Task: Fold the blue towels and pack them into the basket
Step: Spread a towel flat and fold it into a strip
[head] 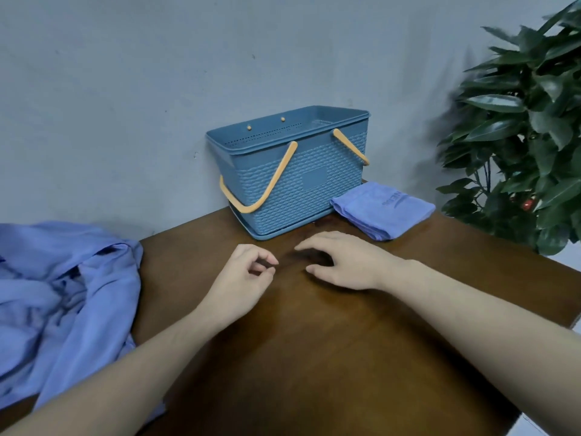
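Note:
A blue woven-look basket (317, 184) with two yellow handles folded down stands at the back of the brown table, against the wall. A folded blue towel (382, 209) lies on the table just right of it. A crumpled heap of blue towels (59, 297) covers the table's left side. My left hand (243, 278) hovers over the table's middle with fingers loosely curled and nothing in them. My right hand (341, 262) rests palm down beside it, fingers spread, holding nothing. Both hands are a short way in front of the basket.
The brown wooden table (298, 357) ends in an edge at the right. A leafy green plant (525, 121) stands past that right edge. A grey wall runs behind the basket.

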{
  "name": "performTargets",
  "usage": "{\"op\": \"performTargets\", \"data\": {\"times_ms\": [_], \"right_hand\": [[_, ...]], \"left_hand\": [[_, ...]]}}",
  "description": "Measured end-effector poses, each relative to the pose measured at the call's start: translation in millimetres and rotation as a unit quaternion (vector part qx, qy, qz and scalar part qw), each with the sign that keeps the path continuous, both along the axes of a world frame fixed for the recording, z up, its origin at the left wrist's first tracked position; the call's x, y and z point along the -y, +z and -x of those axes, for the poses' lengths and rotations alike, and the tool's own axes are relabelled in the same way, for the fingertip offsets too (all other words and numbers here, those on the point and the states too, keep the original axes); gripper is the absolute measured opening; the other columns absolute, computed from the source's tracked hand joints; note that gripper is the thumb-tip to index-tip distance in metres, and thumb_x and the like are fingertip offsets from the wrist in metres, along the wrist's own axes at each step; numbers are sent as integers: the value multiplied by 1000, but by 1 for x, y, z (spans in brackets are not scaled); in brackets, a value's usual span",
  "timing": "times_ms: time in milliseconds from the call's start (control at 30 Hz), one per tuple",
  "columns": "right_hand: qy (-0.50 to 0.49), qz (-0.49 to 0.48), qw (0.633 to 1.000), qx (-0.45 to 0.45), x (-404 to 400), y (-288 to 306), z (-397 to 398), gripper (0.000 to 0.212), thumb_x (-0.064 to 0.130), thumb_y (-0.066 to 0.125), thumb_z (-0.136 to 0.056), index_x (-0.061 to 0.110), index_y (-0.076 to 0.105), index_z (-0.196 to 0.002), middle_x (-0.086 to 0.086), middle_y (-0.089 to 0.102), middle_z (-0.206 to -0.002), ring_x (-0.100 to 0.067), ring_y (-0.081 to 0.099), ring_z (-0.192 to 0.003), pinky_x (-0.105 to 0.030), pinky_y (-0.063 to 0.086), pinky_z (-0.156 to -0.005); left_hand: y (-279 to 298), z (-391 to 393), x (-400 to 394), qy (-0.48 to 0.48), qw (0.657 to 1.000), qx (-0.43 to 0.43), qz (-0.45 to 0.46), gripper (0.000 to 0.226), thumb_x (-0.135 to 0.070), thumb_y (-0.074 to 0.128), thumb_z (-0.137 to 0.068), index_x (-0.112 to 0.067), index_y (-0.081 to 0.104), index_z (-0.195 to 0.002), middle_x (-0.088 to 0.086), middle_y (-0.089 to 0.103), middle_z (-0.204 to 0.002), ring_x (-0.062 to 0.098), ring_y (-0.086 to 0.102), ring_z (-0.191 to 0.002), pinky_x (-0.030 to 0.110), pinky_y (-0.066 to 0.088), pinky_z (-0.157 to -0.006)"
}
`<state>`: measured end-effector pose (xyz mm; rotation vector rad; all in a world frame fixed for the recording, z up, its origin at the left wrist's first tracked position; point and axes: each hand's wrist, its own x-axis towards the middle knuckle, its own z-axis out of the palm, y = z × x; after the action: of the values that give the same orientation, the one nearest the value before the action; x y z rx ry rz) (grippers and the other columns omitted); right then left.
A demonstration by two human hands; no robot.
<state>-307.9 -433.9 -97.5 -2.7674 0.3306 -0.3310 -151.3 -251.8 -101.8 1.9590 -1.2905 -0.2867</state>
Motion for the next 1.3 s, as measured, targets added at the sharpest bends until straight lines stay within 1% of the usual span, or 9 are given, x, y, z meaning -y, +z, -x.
{"op": "performTargets", "data": {"times_ms": [200,300,500,633,800,1033,1133,1200,1300], "right_hand": [[60,-48,997,-4,-73,-2,-53,44,41,61,-96,39,52,-140,12,57,-136,-7,49,-121,-30,41,-108],[83,-68,994,-3,-108,-2,-80,45,41,61,-97,42,49,-140,19,53,-120,0,44,-107,-23,41,-97],[108,-171,977,62,-164,-7,-137,41,35,64,-97,37,54,-137,12,60,-129,-4,54,-121,-30,45,-105],[91,-259,956,101,-188,-19,-160,37,31,66,-96,38,56,-131,16,63,-119,1,58,-115,-27,46,-103],[65,-360,912,184,-188,-23,-161,32,17,67,-96,37,61,-120,10,68,-110,2,63,-99,-18,46,-93],[24,-523,827,205,-181,-6,-144,34,45,64,-89,34,64,-122,8,71,-116,-9,66,-110,-41,55,-99],[41,-509,847,144,-179,-6,-138,52,48,74,-79,31,60,-127,7,75,-110,-3,67,-108,-28,51,-100],[57,-460,881,95,-183,-10,-135,52,28,80,-85,29,56,-131,6,76,-104,0,68,-101,-19,49,-91],[93,-457,881,85,-188,-12,-131,55,3,73,-89,32,52,-132,-3,75,-92,-11,70,-88,-22,51,-83]], "left_hand": [[-2,-47,-85,25,988,151,-2,35,-14,70,-90,-45,54,-96,-16,50,-107,5,56,-94,24,47,-80],[2,-65,-127,51,973,227,-3,14,-29,61,-90,-32,60,-104,-13,54,-110,7,54,-99,31,49,-83],[1,-103,-187,212,915,335,-71,39,-45,61,-87,-20,64,-118,4,60,-126,28,58,-117,47,50,-90],[3,-113,-197,269,937,201,-92,50,-43,70,-90,-20,60,-133,3,68,-118,25,63,-107,42,51,-91],[0,-105,-192,217,964,152,33,10,-26,74,-90,-22,72,-81,-10,60,-77,6,53,-78,22,42,-74],[-12,-56,-191,39,993,12,114,25,-23,75,-88,-46,69,-85,-16,50,-136,-1,48,-130,9,35,-103],[-15,-44,-192,-3,993,-36,114,23,-20,74,-90,-42,67,-86,-12,53,-141,3,48,-135,15,36,-107],[-13,-40,-193,-3,990,-65,127,6,-26,71,-90,-30,67,-90,-11,64,-125,12,58,-124,22,43,-104],[-7,-38,-195,55,967,-170,181,23,-34,68,-89,-20,64,-106,-6,71,-107,14,67,-106,27,51,-94]]}}
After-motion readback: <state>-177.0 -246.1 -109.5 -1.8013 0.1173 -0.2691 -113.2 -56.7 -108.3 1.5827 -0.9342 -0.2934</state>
